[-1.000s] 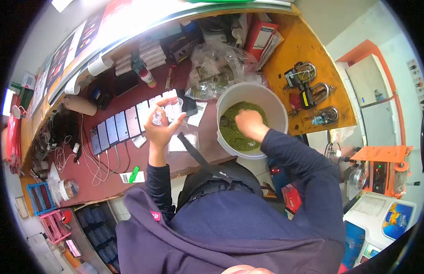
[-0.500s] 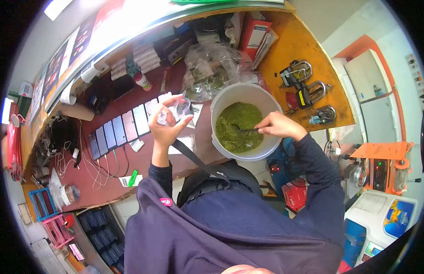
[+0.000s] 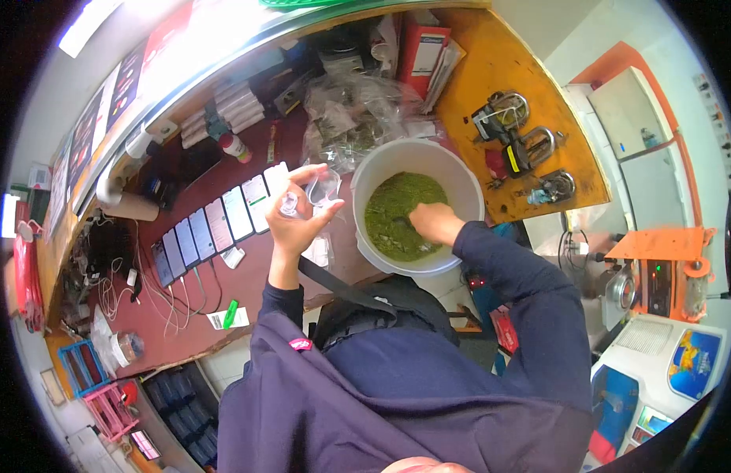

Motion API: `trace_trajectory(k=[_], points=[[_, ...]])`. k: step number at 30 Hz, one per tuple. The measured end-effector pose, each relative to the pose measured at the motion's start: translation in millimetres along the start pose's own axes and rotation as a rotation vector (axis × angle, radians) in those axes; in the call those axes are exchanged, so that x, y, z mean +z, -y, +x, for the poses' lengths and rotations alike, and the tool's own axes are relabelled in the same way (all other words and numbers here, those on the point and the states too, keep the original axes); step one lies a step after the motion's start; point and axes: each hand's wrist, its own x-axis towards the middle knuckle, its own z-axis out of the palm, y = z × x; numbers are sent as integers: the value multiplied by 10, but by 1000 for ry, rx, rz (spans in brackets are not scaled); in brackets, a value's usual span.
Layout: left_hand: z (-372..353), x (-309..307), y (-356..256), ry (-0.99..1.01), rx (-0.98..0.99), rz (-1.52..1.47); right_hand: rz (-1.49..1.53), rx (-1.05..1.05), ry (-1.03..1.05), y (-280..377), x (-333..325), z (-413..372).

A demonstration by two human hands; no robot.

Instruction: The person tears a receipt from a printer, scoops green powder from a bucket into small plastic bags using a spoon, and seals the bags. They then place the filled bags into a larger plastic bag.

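My left hand point(image 3: 292, 230) pinches a clear plastic piece point(image 3: 324, 189); my right hand point(image 3: 436, 225) grips a dark spoon point(image 3: 401, 223) in green crumbs point(image 3: 398, 197) inside the white bucket point(image 3: 465, 189), near the worktop's point(image 3: 255, 282) right edge.

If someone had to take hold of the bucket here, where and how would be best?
Probably by the rim of the bucket, coming from the left and above: its open mouth faces up, leaving an edge to hook over on that side, while the right hand reaches in across the near right edge.
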Motion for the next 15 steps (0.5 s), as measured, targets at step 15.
trace_trajectory(k=[15], points=[[-46, -1, -53, -26, -97, -85, 663, -110, -122, -629, -809, -496]])
